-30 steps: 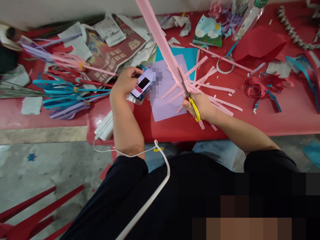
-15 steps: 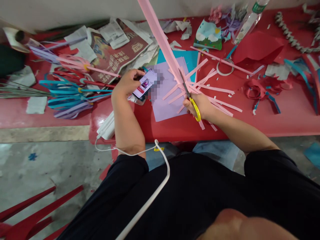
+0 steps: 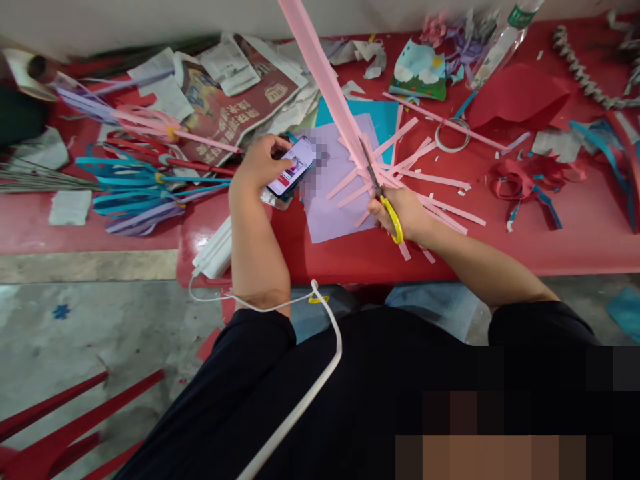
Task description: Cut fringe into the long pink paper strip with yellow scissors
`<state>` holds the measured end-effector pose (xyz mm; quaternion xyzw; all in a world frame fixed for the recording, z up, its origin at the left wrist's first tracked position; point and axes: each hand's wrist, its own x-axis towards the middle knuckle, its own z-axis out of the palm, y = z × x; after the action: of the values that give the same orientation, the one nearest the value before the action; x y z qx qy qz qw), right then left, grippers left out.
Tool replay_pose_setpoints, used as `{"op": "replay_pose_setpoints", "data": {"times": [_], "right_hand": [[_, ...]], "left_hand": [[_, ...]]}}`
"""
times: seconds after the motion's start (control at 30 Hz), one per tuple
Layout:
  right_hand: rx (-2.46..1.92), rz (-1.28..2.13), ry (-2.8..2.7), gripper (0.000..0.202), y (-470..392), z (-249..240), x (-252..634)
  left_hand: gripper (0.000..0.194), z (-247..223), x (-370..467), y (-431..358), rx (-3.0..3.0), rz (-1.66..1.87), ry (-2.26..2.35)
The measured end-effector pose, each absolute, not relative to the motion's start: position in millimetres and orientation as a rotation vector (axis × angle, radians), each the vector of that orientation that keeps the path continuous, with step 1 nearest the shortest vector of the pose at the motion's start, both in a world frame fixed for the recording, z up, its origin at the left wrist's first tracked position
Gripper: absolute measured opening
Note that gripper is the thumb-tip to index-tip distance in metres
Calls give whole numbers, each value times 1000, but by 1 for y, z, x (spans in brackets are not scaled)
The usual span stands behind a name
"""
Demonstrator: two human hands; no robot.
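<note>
Red counter (image 3: pixel 325 262), cluttered. Left: newspaper (image 3: pixel 237 120), blue paper-loop bundle (image 3: pixel 120 198), white paper scrap (image 3: pixel 70 208). Near front edge: white oblong plastic unit (image 3: pixel 214 252). Middle: lilac sheets (image 3: pixel 340 217) overlapping a blue sheet (image 3: pixel 381 115); pink paper strips (image 3: pixel 440 176) fan off the lilac onto red. Right: tape roll (image 3: pixel 453 148), plastic bottle (image 3: pixel 503 50), red paper sheet (image 3: pixel 520 97), red paper curls (image 3: pixel 506 188). Concrete floor (image 3: pixel 145 333): blue flower-shaped scrap (image 3: pixel 61 311).

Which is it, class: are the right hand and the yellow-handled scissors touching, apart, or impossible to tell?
Touching. The head view shows it: the right hand grips the scissors by their yellow handle, which lies against the skin.
</note>
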<state>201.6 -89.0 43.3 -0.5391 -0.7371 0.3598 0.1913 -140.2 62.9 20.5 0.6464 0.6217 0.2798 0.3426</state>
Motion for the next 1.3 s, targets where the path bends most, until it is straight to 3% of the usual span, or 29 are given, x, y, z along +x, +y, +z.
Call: {"op": "replay_pose_setpoints", "data": {"times": [0.1, 0.37, 0.57, 0.67, 0.83, 1.03, 1.2, 1.3], "right_hand": [[-1504, 1013, -2072, 95, -89, 42, 202], [-1571, 1034, -2078, 77, -89, 43, 201], [-1563, 1043, -2077, 85, -89, 46, 201], [-1550, 1038, -2070, 93, -89, 45, 201], [-1522, 1035, -2056, 93, -89, 42, 201], [-1537, 1030, -2062, 88, -89, 40, 201], [-1570, 944, -2094, 87, -88, 39, 201], [-1564, 869, -2191, 87, -87, 40, 201]], "left_hand": [[38, 23, -142, 64, 1695, 693, 1628], [67, 33, -144, 58, 1576, 666, 1625], [62, 0, -165, 82, 1676, 762, 1468], [40, -35, -185, 115, 1727, 835, 1231], [45, -70, -200, 143, 1782, 931, 1096], [46, -69, -196, 140, 1811, 1071, 1102], [68, -41, -144, 122, 1590, 1602, 1380], [89, -27, -89, 96, 1330, 1419, 1185]]}}
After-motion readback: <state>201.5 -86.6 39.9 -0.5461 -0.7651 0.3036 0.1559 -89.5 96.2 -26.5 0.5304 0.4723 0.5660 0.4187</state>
